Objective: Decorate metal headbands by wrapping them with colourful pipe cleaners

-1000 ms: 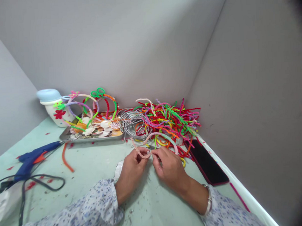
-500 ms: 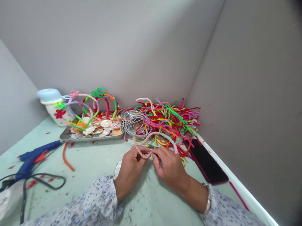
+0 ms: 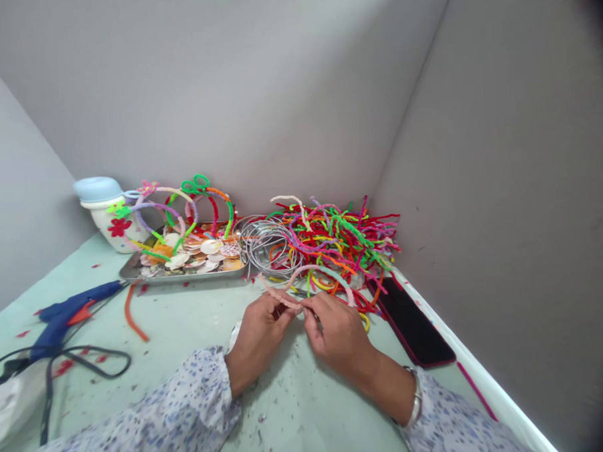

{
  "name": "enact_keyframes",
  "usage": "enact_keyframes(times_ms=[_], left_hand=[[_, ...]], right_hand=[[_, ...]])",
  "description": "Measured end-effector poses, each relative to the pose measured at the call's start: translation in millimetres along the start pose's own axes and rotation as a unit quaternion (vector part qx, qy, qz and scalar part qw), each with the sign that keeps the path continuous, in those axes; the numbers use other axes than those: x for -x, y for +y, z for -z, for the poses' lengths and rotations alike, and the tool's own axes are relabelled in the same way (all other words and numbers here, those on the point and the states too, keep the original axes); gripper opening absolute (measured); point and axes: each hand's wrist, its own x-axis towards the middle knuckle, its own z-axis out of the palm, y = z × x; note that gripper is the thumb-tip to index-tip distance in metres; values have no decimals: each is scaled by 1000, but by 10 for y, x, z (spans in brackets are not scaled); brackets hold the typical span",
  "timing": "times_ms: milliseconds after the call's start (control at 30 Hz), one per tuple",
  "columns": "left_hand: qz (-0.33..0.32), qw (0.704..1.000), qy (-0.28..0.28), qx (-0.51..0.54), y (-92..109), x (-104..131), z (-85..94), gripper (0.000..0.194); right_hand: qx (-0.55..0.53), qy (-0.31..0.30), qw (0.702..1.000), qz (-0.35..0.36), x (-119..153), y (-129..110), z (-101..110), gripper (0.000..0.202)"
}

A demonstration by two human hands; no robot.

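Over the middle of the table, my hands are close together with fingertips almost touching. My left hand [image 3: 260, 334] pinches a pale pink pipe cleaner [image 3: 277, 295], whose free end sticks up to the left. My right hand [image 3: 339, 331] is closed at the end of a curved headband [image 3: 328, 273], wrapped in pink and mint pipe cleaner. The headband arches behind my fingers, its far end showing past my right knuckles. My fingers hide the spot where pipe cleaner and headband meet.
Behind my hands lie a heap of coloured pipe cleaners [image 3: 342, 237] and a coil of wire [image 3: 269, 244]. A metal tray [image 3: 184, 278] of round discs holds finished headbands [image 3: 155, 206]. Left are a blue glue gun [image 3: 68, 316] and a cup [image 3: 106, 221]; right, a phone [image 3: 413, 324].
The pink pipe cleaner's free end has swung down and left, now lying flatter over my left fingers. My left hand has turned slightly; my right hand and the headband stay nearly still.
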Motion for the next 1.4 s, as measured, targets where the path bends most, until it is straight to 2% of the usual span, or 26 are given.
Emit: enact_keyframes(times_ms=[567, 700, 933, 1200, 1400], left_hand=[[45, 999, -4, -10, 8, -11, -29, 13], [46, 999, -5, 14, 33, 6, -26, 12], [21, 999, -13, -23, 52, 20, -7, 15], [19, 999, -24, -42, 29, 16, -4, 17], [33, 999, -24, -19, 11, 27, -18, 18]], right_hand=[[40, -5, 999, -14, -1, 16, -13, 11], [43, -1, 999, -2, 2, 17, -12, 11], [37, -2, 999, 11, -6, 7, -13, 13], [68, -14, 997, 28, 6, 7, -17, 16], [60, -11, 997, 38, 0, 6, -14, 16]])
